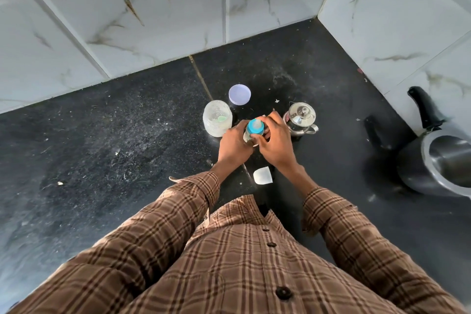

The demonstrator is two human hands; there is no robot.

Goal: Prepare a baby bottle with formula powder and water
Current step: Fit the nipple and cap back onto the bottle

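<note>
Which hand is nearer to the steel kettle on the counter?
The right hand. It grips the baby bottle just beside the steel kettle; the left hand holds the bottle from the far side.

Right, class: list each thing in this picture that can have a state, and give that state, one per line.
Baby bottle: upright, blue teat ring on, gripped by both hands.
Left hand: grips bottle.
Right hand: curled around the ring.
Plastic jar: open.
Jar lid: off, on counter.
Steel pot: lidded.
Bottle cap: off, on counter.
</note>
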